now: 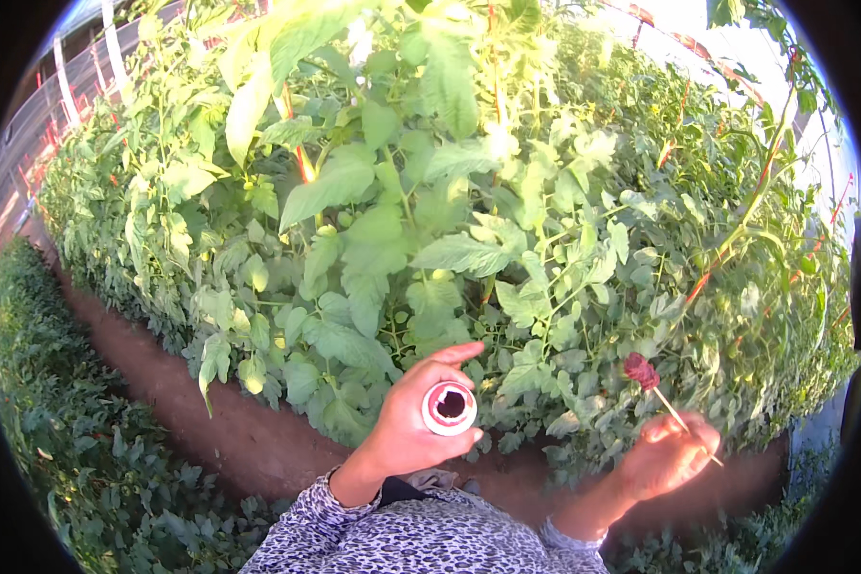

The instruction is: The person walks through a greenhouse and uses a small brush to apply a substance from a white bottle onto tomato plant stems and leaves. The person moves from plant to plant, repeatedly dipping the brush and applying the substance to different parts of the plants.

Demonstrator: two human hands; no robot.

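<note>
My left hand (412, 420) is wrapped around a small white round container (430, 426), seen from above with its mouth uncovered. Dark contents show inside, and reddish smears mark the inner rim. Out to the right, my right hand (671, 452) pinches a thin pale stick (671, 409). A dark red, ragged wad (641, 371) sits on the stick's upper end, apart from the container. Leafy tomato plants (373, 237) rise directly in front of both hands. The right hand is slightly blurred.
Red strings (303, 163) run up among the stems. A long stem (753, 197) arches at the right. Bare soil forms a path (208, 416) between this row and a lower row of plants (64, 430) at the left. White posts (64, 82) stand at the far left.
</note>
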